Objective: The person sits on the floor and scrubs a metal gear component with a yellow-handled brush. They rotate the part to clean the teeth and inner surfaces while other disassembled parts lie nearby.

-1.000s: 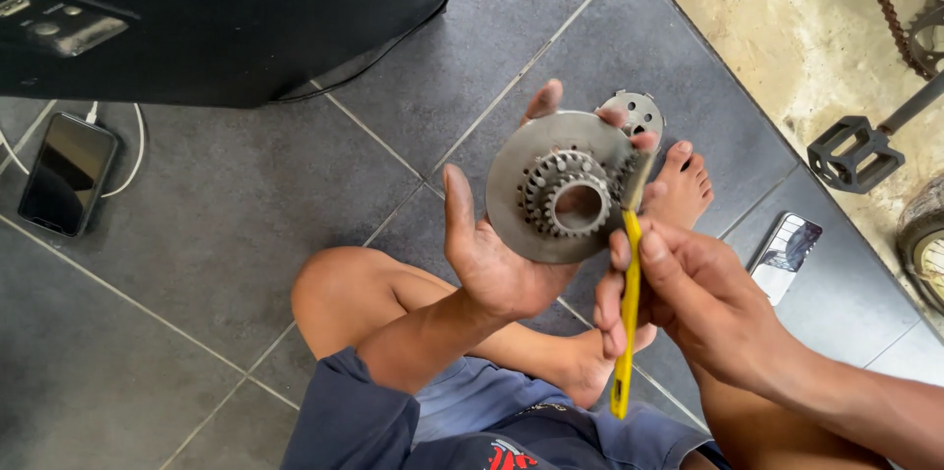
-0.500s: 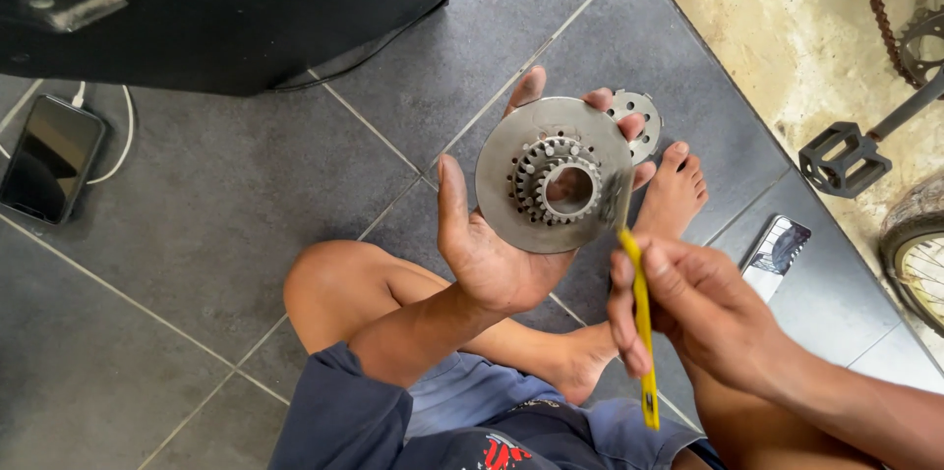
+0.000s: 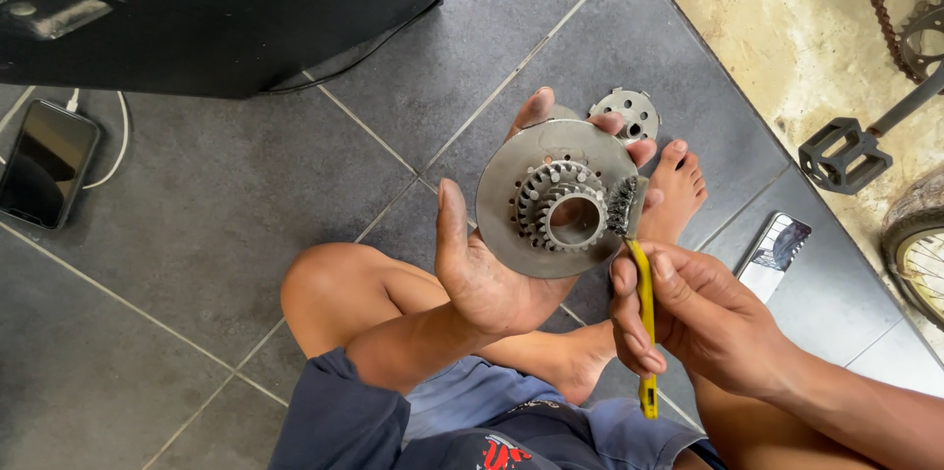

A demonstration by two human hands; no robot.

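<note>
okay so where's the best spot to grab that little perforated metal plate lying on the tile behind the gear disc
Probably by the rim of the small perforated plate, coming from above at its far edge. It lies flat on the tile floor, and the left hand holding the gear disc covers its near side.

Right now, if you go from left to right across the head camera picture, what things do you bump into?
Black phone → left hand → toothed metal disc → yellow-handled wire brush → right hand → second phone → black bicycle pedal
</note>
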